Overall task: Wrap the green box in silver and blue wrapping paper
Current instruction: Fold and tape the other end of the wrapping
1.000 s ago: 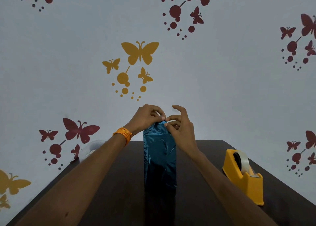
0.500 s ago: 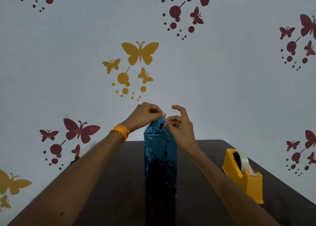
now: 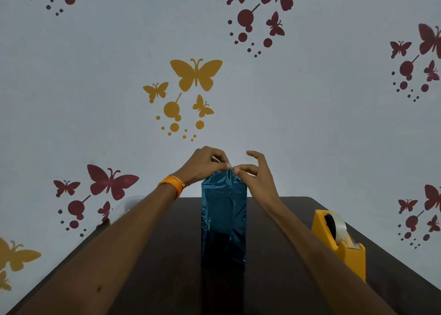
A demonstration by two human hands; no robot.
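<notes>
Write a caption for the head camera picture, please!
Left hand and right hand pinch the paper at the top of the upright blue-wrapped box, yellow tape dispenser on its right.

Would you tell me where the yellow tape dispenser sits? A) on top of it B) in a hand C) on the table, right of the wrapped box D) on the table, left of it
C: the tape dispenser stands on the table to the right of the wrapped box.
</notes>
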